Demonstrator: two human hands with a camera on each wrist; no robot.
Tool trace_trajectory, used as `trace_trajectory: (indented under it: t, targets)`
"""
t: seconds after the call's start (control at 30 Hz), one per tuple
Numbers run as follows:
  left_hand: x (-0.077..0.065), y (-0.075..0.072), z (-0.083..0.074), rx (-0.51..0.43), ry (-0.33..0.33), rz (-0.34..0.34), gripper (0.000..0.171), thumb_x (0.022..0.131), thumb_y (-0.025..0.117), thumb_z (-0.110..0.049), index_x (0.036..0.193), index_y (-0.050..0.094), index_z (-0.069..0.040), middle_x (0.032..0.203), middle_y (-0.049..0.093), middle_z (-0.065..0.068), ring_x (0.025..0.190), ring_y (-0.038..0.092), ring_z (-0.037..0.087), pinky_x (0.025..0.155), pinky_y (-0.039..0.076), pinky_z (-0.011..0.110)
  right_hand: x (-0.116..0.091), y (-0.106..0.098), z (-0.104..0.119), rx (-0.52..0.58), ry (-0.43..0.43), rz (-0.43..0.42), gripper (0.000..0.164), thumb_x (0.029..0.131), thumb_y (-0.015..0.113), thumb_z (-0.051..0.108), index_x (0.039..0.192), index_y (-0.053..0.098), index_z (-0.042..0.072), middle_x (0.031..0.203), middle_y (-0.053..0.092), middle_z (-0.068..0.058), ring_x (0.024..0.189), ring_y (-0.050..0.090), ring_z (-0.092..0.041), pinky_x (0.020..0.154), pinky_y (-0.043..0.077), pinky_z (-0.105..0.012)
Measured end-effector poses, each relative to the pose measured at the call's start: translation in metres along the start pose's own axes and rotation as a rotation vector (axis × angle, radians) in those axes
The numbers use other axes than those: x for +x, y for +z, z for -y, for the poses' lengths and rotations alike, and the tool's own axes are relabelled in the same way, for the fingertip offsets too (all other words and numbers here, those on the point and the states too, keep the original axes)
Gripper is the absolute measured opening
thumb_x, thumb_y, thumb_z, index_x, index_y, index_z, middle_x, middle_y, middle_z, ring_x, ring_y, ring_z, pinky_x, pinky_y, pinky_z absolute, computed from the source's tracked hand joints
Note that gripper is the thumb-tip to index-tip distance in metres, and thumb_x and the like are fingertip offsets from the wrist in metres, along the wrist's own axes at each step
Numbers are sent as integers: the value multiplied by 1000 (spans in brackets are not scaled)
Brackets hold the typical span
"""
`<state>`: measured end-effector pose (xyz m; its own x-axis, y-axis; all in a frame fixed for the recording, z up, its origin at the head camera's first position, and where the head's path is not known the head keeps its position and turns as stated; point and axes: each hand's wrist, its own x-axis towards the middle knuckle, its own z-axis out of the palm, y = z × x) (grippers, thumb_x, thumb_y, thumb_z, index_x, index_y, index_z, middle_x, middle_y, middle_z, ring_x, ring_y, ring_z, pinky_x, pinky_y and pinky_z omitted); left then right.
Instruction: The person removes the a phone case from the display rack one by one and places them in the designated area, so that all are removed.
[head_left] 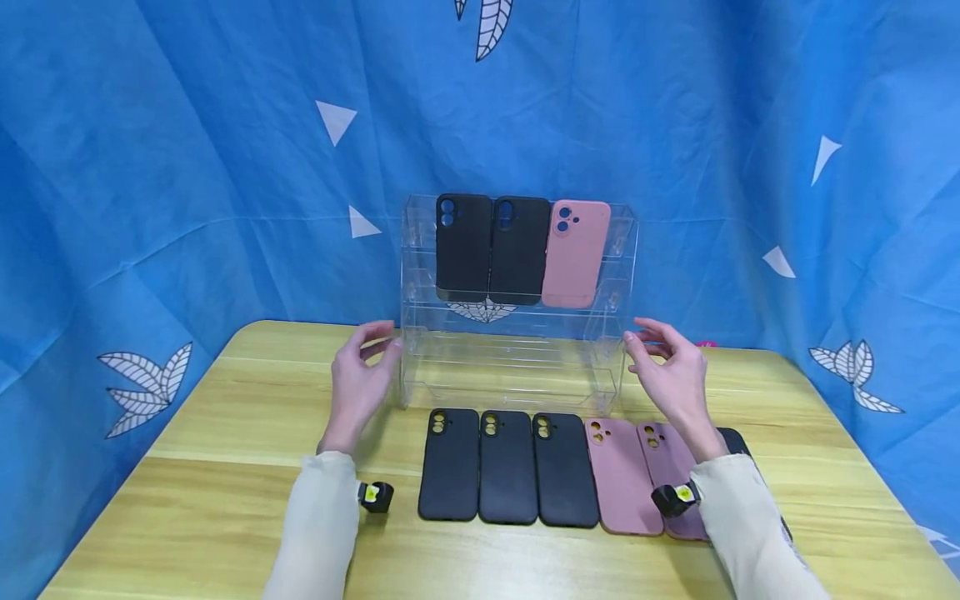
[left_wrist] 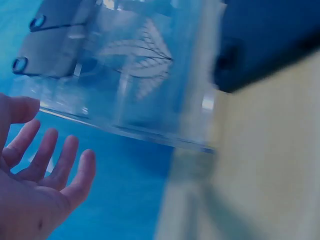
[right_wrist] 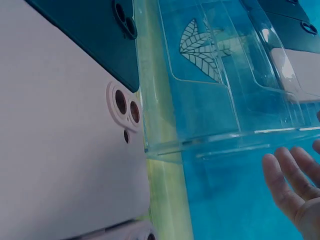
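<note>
A clear acrylic tiered stand (head_left: 517, 367) rises at the back of the table. On its upper tier lean a black phone case (head_left: 463, 250), a second black case (head_left: 519, 250) and a pink case (head_left: 576, 258). My left hand (head_left: 360, 379) is beside the stand's left side, holding nothing; in the left wrist view its fingers (left_wrist: 80, 175) are spread and loosely bent, the thumb close to the clear edge. On the other side, my right hand (head_left: 671, 371) has loosely bent fingers near the stand's right side, also without a thing in it. Whether either hand touches the stand, I cannot tell.
Before the stand lies a row of cases: three black ones, among them a middle one (head_left: 508, 471), then a pink case (head_left: 622, 479) and a mauve case (head_left: 667, 454). A dark case (head_left: 733, 440) lies partly behind the right forearm. A blue curtain (head_left: 225, 167) hangs behind the table.
</note>
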<state>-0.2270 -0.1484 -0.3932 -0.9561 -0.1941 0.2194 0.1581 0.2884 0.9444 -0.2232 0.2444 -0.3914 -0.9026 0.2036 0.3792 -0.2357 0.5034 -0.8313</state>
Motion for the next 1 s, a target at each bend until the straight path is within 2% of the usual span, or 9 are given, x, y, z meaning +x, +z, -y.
trace_trajectory:
  t: [0.23, 0.37, 0.5, 0.77, 1.0]
  targets:
    - [19, -1, -37, -36, 151, -73, 34, 100, 66, -21, 131, 64, -8, 130, 66, 11, 119, 65, 26, 102, 56, 44, 6, 10, -1, -2, 15, -32, 41, 100, 65, 31, 133, 65, 7, 112, 69, -15, 84, 63, 12, 65, 63, -23]
    - [32, 5, -56, -34, 202, -68, 35, 100, 67, -23, 132, 64, -11, 130, 66, 14, 118, 65, 26, 103, 56, 45, 9, 13, -1, -18, 16, -48, 40, 100, 64, 33, 134, 65, 11, 112, 70, -15, 84, 63, 11, 61, 60, -17]
    - [44, 14, -74, -27, 239, -57, 37, 99, 67, -24, 135, 63, -13, 130, 66, 13, 117, 65, 25, 103, 57, 44, 11, 16, -2, -14, 13, -63, 40, 101, 64, 32, 134, 65, 10, 112, 70, -15, 82, 63, 11, 60, 59, -17]
    - [64, 28, -99, 0, 244, -34, 39, 99, 67, -27, 137, 62, -17, 131, 65, 12, 120, 65, 23, 104, 56, 40, 13, 18, -2, -1, -4, -98, 33, 100, 65, 23, 129, 67, 7, 108, 71, -16, 80, 63, 9, 57, 59, -16]
    - [75, 36, -105, 83, 210, -14, 42, 99, 66, -28, 139, 59, -17, 131, 66, 8, 120, 66, 24, 104, 55, 39, 13, 19, -2, 17, -16, -107, 31, 99, 66, 19, 126, 68, 5, 105, 72, -15, 79, 63, 9, 56, 59, -17]
